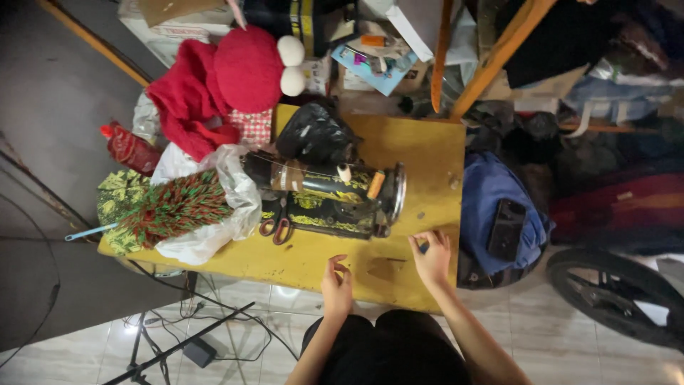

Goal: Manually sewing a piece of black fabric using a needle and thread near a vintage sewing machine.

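Observation:
A black sewing machine (335,199) with yellow patterning stands on a yellow wooden table (427,157). My left hand (337,285) rests near the table's front edge, fingers curled, with nothing visible in it. My right hand (432,258) lies on the table to the right of the machine, fingers pinched on a small blue object (423,247). Red-handled scissors (276,227) lie just left of the machine's base. An orange thread spool (375,184) and a white spool (345,172) sit on top of the machine.
A red plush toy (228,78), a black bag (313,132), a white plastic bag (214,214) and a red-green fuzzy piece (178,207) crowd the table's left. A blue bag with a dark phone (506,228) sits at right. A wheel (613,292) and floor cables (185,335) are nearby.

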